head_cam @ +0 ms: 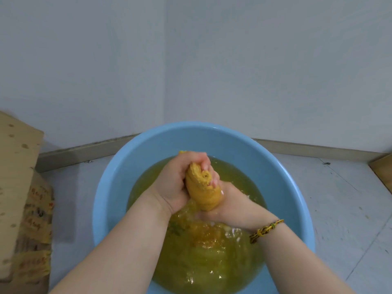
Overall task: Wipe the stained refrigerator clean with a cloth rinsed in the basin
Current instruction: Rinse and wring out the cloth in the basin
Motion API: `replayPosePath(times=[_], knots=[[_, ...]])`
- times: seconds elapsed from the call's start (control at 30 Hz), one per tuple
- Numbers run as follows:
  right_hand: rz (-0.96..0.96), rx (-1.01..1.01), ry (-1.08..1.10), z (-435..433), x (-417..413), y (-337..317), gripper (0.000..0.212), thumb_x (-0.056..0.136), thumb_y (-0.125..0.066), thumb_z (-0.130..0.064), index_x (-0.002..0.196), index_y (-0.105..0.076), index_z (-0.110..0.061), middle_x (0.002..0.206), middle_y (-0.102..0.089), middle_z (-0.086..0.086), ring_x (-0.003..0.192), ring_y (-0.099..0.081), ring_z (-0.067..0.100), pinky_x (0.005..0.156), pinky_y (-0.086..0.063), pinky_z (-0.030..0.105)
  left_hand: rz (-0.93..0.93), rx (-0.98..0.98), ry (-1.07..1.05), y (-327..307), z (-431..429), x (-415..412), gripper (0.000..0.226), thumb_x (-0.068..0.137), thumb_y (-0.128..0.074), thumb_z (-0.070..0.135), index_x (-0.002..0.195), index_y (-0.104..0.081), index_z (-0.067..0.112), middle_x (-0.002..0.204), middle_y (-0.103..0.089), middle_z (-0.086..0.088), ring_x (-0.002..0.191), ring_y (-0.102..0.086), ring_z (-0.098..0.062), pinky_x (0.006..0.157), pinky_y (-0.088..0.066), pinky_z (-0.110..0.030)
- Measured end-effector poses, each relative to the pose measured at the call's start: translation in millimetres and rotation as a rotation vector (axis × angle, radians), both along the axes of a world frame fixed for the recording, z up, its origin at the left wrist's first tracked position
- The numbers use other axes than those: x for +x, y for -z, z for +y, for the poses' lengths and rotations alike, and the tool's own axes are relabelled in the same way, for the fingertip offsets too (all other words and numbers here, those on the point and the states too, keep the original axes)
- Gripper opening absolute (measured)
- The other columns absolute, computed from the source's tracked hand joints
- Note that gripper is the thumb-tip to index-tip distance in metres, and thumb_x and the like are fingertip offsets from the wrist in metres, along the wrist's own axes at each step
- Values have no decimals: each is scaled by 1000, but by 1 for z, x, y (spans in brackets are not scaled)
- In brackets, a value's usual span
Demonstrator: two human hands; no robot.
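Observation:
A round light-blue basin [135, 158] sits on the floor, filled with cloudy yellow-green water. Above the water both my hands wring a wet orange-yellow cloth [201, 187] twisted into a roll. My left hand [180, 181] grips the upper end of the roll, fingers curled over it. My right hand [231, 202] grips the lower end just above the water, with a braided yellow bracelet on its wrist. Water splashes below the cloth. The refrigerator is not in view.
A brown cardboard box [19, 187] with printed labels stands close to the basin's left. A grey wall [191, 60] with a skirting board rises right behind the basin. Pale floor tiles [343, 198] stretch to the right, with a wooden edge at the far right.

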State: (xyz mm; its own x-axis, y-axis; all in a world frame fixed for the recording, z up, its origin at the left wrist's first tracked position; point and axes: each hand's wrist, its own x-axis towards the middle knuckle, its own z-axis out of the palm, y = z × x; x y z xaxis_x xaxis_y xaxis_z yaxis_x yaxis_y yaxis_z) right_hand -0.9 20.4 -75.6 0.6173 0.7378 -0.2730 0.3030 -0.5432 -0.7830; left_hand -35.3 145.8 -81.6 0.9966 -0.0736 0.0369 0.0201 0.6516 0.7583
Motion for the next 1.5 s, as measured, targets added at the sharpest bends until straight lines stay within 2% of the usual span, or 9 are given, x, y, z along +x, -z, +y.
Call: replayPosePath(times=[0.2,0.4,0.6,0.73,0.97,1.2,1.27,1.4,1.5], knots=[[-1273,15,-139,-6,24,7,11,71,-48,-10,81,-47,-15,76,-55,4,64,-52,19,43,-43,27,-52,-390,222,3,22,-14,44,69,-68,25,108,-63,6,122,-59,-19,118,-52,-30,105,-34,-41],[-1744,240,-273,-2,37,-6,17,79,-47,1,75,-41,-15,80,-68,4,65,-57,24,72,-50,37,436,170,413,3,-3,-31,70,52,-83,37,113,-53,18,86,-71,-3,75,-68,-18,63,-57,-40],[-1474,-308,-311,-5,32,-6,17,65,-53,-6,73,-65,-15,59,-60,-2,42,-52,17,39,-20,19,501,1313,412,1,-8,-4,20,70,-73,28,78,-58,17,73,-60,1,74,-60,-20,70,-50,-31],[-780,-592,-147,1,18,2,16,83,-49,-3,96,-51,-13,98,-61,7,91,-60,28,62,-37,27,278,2071,160,1,-18,1,22,82,-57,30,101,-51,20,71,-49,5,71,-54,-18,63,-46,-27],[-239,-316,113,-11,8,13,23,72,-62,-13,61,-43,-17,60,-46,-3,61,-47,18,48,-35,23,-362,2298,-17,8,-1,-4,16,94,-33,30,98,-44,20,96,-61,2,80,-58,-18,53,-30,-22],[-317,-433,308,-19,-6,17,21,75,-63,-35,82,-52,-19,85,-64,-3,82,-62,19,65,-46,27,324,2038,-64,3,-19,-17,79,77,-62,47,140,-19,28,151,-9,-4,139,-9,-27,113,-7,-42],[-636,-466,326,-22,-9,17,22,75,-64,-29,82,-45,-20,91,-63,-1,92,-60,25,67,-38,29,587,1411,-39,-1,-27,-20,107,61,-74,53,144,-11,31,154,6,-1,141,-4,-27,114,-11,-45],[-1099,-214,313,-13,-18,34,43,30,-84,-9,62,-58,-17,58,-56,-1,59,-59,25,62,-46,33,812,204,-298,3,-25,-15,145,5,-79,64,137,-34,24,133,-47,-10,116,-51,-31,98,-41,-51],[-1178,70,209,-1,-25,33,32,50,-72,-1,75,-54,-12,64,-56,2,55,-56,20,48,-50,24,867,-155,-401,7,-11,-8,75,50,-82,42,111,-56,9,102,-63,-15,87,-64,-30,80,-53,-43]])
